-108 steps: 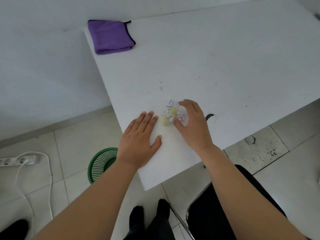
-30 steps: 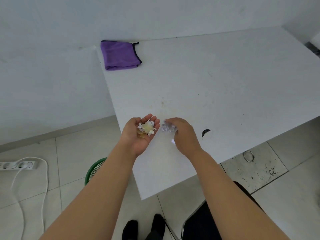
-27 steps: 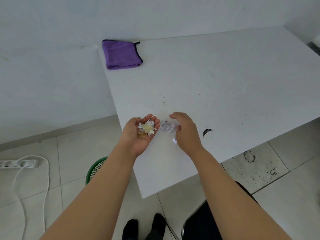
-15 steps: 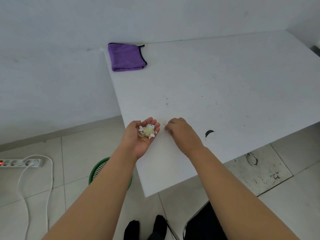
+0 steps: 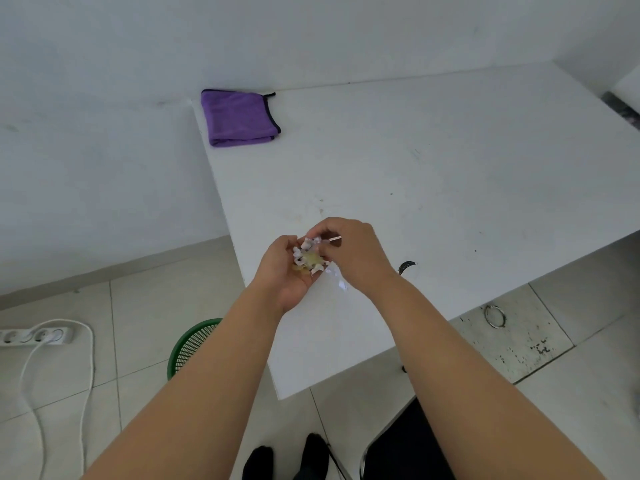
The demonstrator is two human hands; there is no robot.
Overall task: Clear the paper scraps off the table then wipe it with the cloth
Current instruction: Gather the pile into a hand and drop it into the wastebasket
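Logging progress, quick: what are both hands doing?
Left hand: cupped, holding paper scraps.
Right hand: fingers curled, pinching scraps over the left palm.

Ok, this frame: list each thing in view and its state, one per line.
paper scraps: heaped in the cupped left palm
left hand: palm up, cupped round the scraps
right hand: fingers pinching scraps over the left palm
purple cloth: folded, untouched at the table's far corner
table: marked, not wiped
green basket: upright on the floor, contents hidden
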